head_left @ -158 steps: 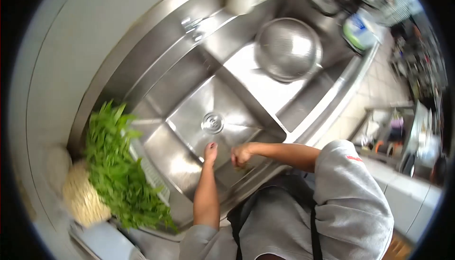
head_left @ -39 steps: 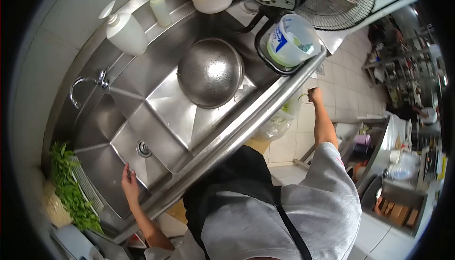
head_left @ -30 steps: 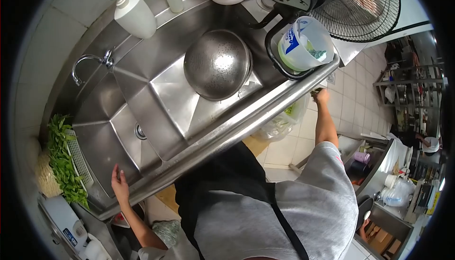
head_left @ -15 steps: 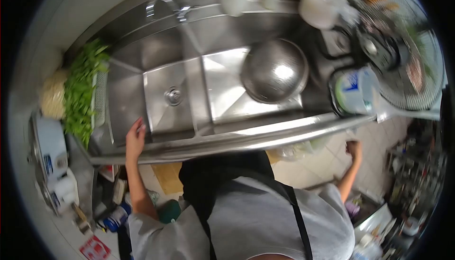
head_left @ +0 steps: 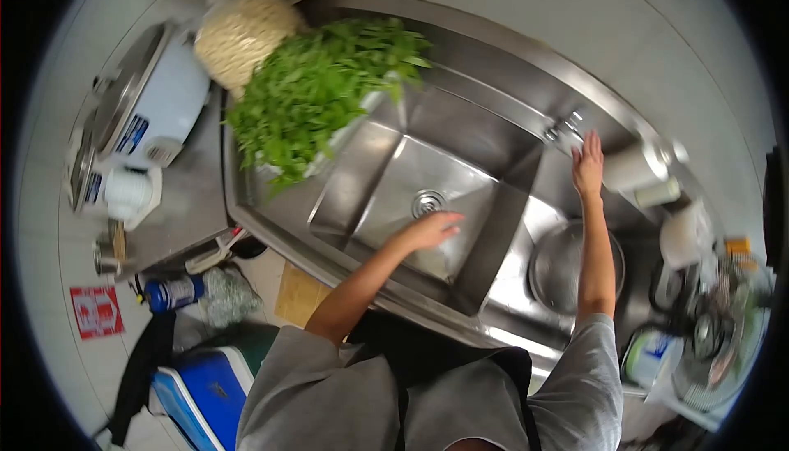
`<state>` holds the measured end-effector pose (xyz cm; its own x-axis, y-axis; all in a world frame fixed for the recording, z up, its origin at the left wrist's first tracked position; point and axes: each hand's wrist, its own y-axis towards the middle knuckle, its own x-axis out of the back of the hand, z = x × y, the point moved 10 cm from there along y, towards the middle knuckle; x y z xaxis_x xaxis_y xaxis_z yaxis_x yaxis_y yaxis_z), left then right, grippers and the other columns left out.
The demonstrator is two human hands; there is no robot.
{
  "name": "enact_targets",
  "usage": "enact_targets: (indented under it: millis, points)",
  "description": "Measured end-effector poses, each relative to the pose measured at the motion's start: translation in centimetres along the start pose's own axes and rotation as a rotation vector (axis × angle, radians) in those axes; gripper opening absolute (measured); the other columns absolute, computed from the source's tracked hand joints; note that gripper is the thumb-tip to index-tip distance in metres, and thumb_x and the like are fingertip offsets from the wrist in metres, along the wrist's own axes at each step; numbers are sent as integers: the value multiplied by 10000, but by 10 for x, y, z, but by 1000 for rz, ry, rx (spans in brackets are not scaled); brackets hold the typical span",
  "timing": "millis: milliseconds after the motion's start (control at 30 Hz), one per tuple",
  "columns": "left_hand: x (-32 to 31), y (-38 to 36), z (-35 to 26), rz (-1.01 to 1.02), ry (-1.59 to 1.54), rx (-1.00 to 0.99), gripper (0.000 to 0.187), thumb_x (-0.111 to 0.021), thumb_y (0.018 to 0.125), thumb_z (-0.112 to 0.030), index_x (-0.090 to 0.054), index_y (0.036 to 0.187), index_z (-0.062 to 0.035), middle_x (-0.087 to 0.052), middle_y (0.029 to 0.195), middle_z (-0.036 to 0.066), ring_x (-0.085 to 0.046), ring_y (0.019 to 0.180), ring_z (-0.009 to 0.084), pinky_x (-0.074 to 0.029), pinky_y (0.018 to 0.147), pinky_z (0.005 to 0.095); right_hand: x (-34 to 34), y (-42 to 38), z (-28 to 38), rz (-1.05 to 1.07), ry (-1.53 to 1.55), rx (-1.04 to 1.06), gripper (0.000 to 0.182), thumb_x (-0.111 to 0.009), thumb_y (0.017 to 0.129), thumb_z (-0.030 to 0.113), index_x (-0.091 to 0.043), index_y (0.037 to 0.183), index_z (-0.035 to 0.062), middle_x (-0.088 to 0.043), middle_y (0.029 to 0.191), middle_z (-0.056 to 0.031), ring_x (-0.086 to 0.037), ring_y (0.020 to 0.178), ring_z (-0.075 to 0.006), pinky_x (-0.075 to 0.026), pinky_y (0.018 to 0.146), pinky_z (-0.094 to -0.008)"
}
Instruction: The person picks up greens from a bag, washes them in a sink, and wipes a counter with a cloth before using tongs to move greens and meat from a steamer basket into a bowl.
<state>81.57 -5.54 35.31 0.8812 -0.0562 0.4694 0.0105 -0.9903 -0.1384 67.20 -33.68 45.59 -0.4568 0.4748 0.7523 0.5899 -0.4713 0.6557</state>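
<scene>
My right hand (head_left: 588,167) reaches over the far side of the sink with its fingers stretched out, right beside the chrome faucet (head_left: 563,126). The hand covers part of the faucet. Low over the left basin (head_left: 427,167), my left hand (head_left: 436,231) is open, its fingers pointing right, close to the round drain (head_left: 428,202). Nothing shows in either hand. A round metal bowl (head_left: 559,274) sits in the right basin, partly behind my right forearm. Leafy greens (head_left: 320,94) are heaped in a white basket (head_left: 362,114) left of the basin.
A bag of pale food (head_left: 246,36) leans behind the greens. A large lidded cooker (head_left: 152,98) stands on the left counter. White containers (head_left: 637,167) line the sink's back ledge at right. A wire basket (head_left: 715,361) and a plastic tub (head_left: 651,358) are farther right. A blue cooler (head_left: 205,398) is below.
The view has swung left toward the greens. My right hand has come up from beside my body to the faucet. My left hand has moved from the sink's front edge over the basin.
</scene>
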Motion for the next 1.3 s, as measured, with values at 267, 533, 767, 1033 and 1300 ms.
enact_targets:
  millis: [267, 533, 767, 1033, 1300]
  points:
    - [12, 69, 72, -29, -388, 109, 312, -468, 875, -225, -514, 1121, -37, -586, 958, 72, -528, 883, 121, -434, 768, 277, -85, -60, 19, 355, 719, -956, 343, -564, 805, 254, -578, 989, -35, -629, 917, -123, -605, 787, -207, -470, 703, -304]
    - [-35, 186, 3, -315, -1737, 456, 223, -422, 871, -321, -560, 918, -153, -575, 895, -8, -520, 867, 128, -430, 724, 319, -107, -53, 120, -179, 2442, -1493, 223, -456, 878, 249, -533, 770, 69, -572, 706, -23, -558, 694, -184, -479, 641, -282]
    - [-48, 133, -22, -26, -1650, 290, 275, -331, 882, -280, -526, 789, -111, -533, 751, -8, -492, 683, 105, -422, 671, 307, -58, -87, 158, 630, 2143, -1184, 224, -424, 869, 200, -535, 914, 11, -587, 849, -120, -572, 768, -220, -482, 724, -302]
    - [-119, -114, 106, 1001, 26, 94, 534, -336, 869, -476, -445, 1218, -86, -436, 1255, 125, -401, 1154, 300, -298, 972, 377, -57, -132, 164, 972, 1355, -1001, 211, -437, 866, 201, -555, 957, 51, -599, 900, -74, -571, 756, -184, -478, 683, -286]
    - [-185, -55, 66, 1056, -176, 243, 729, -283, 829, -603, -232, 1336, -82, -248, 1373, 131, -272, 1244, 295, -230, 1017, 349, -120, -92, 156, 666, 2460, -1449, 221, -352, 900, 166, -497, 805, 30, -549, 712, -63, -523, 591, -161, -439, 513, -275]
